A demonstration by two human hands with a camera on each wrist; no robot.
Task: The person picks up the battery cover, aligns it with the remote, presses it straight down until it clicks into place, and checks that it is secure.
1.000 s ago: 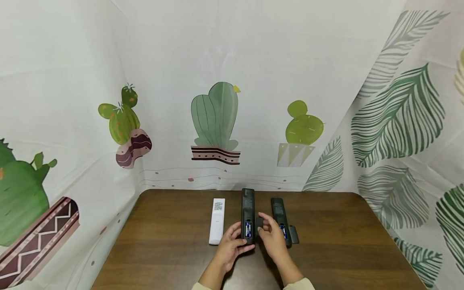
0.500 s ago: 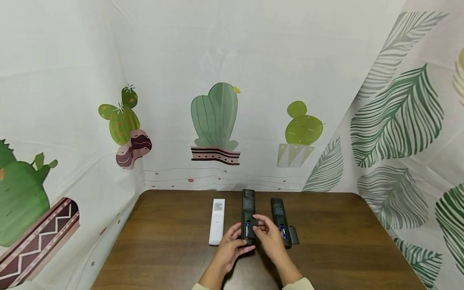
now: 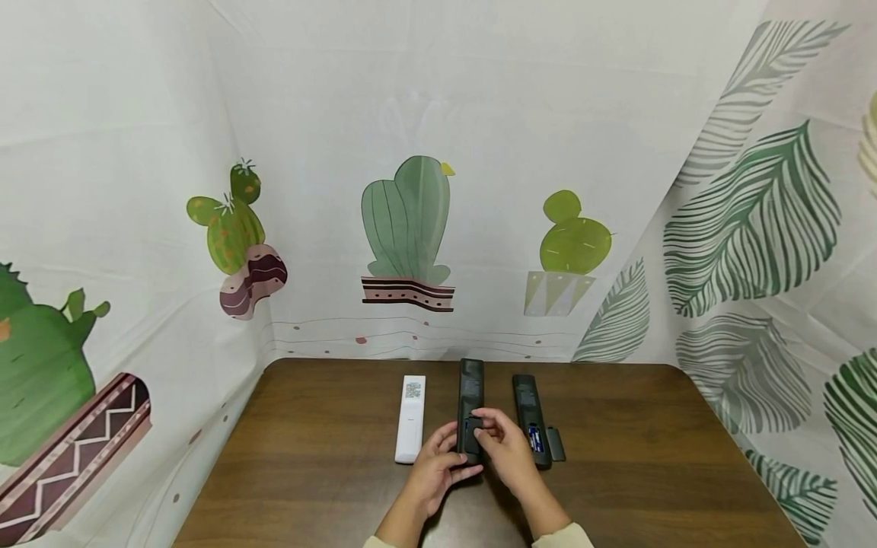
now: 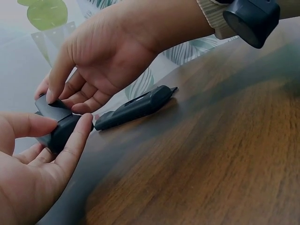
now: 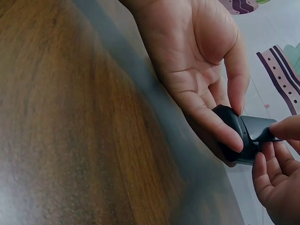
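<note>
My left hand grips the lower end of a black remote control, thumb on one side and fingers around the other. The remote's back faces up, its far end toward the wall. My right hand pinches a dark battery cover between thumb and fingers, over the battery compartment. Only a sliver of blue battery shows beside the cover. In the right wrist view, the cover overlaps the remote's end held by the left hand.
A white remote lies on the wooden table to the left. At right lies a second black remote, its compartment showing blue batteries, with a loose battery cover beside it. A printed cloth hangs behind the table.
My right hand has moved the battery cover leftward from beside the black remote onto its compartment, hiding most of the batteries. The left hand has kept its grip nearly still.
</note>
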